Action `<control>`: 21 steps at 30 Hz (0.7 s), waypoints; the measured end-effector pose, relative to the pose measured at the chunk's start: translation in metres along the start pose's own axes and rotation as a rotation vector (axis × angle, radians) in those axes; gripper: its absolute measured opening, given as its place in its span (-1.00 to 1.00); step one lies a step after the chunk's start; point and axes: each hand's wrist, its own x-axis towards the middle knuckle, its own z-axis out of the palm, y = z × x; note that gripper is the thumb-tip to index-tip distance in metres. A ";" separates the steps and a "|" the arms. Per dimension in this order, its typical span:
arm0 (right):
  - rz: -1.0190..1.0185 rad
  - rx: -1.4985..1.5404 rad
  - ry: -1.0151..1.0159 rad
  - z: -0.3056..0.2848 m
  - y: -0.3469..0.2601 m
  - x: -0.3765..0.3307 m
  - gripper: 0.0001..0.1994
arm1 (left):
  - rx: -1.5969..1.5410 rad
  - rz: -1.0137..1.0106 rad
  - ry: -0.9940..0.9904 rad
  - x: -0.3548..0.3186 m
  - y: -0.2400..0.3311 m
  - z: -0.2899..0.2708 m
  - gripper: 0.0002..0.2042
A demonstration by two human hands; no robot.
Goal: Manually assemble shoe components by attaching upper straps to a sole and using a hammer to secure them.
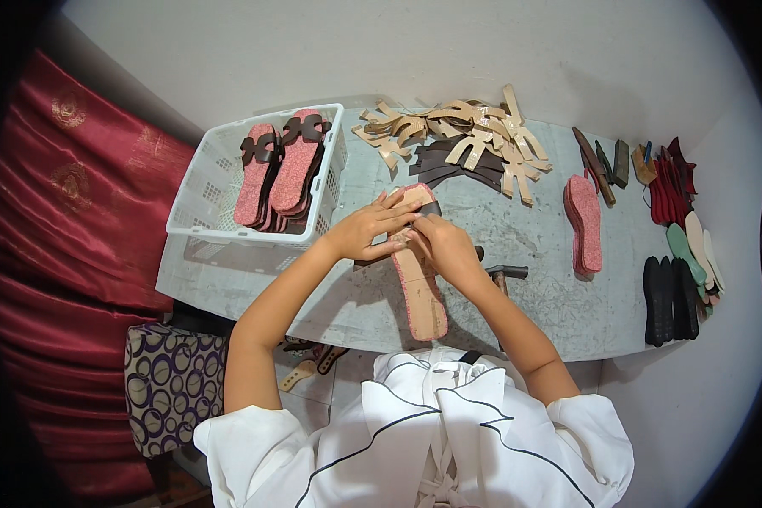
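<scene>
A long sandal insole (422, 292) lies in front of me, its tan underside up and a pink rim around it. My left hand (368, 227) rests across its upper part, fingers stretched out and spread. At the right edge of that same end, my right hand (442, 245) is closed, fingertips pinching a dark brown strap (432, 208) that reaches over the insole. The right fingers partly hide the strap. Beside my right wrist is a hammer (506, 273) with a dark head, its handle partly behind my forearm.
A white plastic basket (339, 161) at left holds stacked pink-topped sandals. Tan strap pieces (478, 127) lie over dark brown ones (453, 167) at the back. To the right are stacked pink insoles (582, 224), hand tools (601, 169) and black soles (670, 300). A patterned box (173, 385) stands below left.
</scene>
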 end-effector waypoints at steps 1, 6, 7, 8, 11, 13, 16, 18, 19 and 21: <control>0.000 -0.008 0.001 0.000 0.000 0.000 -0.83 | -0.016 0.007 0.001 0.000 -0.001 0.000 -0.45; -0.008 -0.052 0.039 0.005 0.001 -0.001 -0.81 | -0.043 0.019 0.003 -0.002 -0.004 0.002 -0.35; -0.011 -0.034 0.041 0.004 0.000 -0.001 -0.80 | -0.040 0.014 -0.001 -0.002 -0.004 0.003 -0.32; -0.014 -0.016 0.043 0.003 0.000 -0.001 -0.79 | -0.041 0.014 -0.001 -0.002 -0.004 0.003 -0.32; -0.008 0.030 -0.014 -0.002 0.000 0.001 -0.77 | -0.053 -0.008 -0.001 -0.002 -0.002 0.002 -0.32; -0.017 0.047 -0.042 -0.007 0.001 0.000 -0.77 | -0.100 -0.051 -0.011 -0.002 -0.001 0.002 -0.32; -0.029 0.090 -0.067 -0.008 0.004 0.000 -0.77 | -0.128 -0.057 0.001 -0.002 -0.001 0.003 -0.33; -0.032 0.114 -0.063 -0.007 0.008 -0.001 -0.77 | -0.131 -0.063 0.005 -0.001 -0.001 0.004 -0.33; -0.033 0.128 -0.085 -0.007 0.011 -0.003 -0.79 | -0.134 -0.071 0.009 -0.001 -0.001 0.004 -0.34; -0.034 0.143 -0.106 -0.005 0.012 -0.005 -0.78 | -0.140 -0.071 0.024 0.000 0.001 0.004 -0.35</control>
